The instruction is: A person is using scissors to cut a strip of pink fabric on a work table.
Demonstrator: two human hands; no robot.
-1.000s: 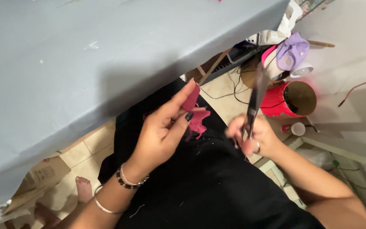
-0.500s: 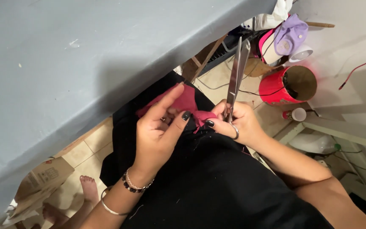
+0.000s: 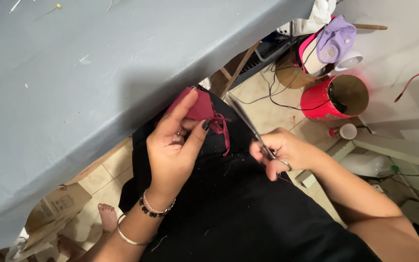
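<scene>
My left hand [image 3: 173, 145] pinches a small dark red piece of fabric [image 3: 197, 106] between thumb and fingers, just below the edge of the grey table [image 3: 73, 73]. A thin strip of the same fabric [image 3: 223, 131] dangles from it. My right hand [image 3: 284, 153] grips metal scissors [image 3: 248, 123], whose blades point up and left toward the fabric and stop a little short of it. Both hands hover over my lap, which is covered in black cloth [image 3: 229, 213].
A red round container [image 3: 333, 97] stands on the tiled floor at right, with a purple cap [image 3: 333, 41], cables and a small white cup [image 3: 347, 131] nearby. A cardboard box [image 3: 54, 211] and a bare foot [image 3: 106, 216] lie at lower left.
The scissors have swung from upright to slanting toward the fabric. My right hand has drawn away to the right of the left hand. The left hand has lifted the red fabric slightly.
</scene>
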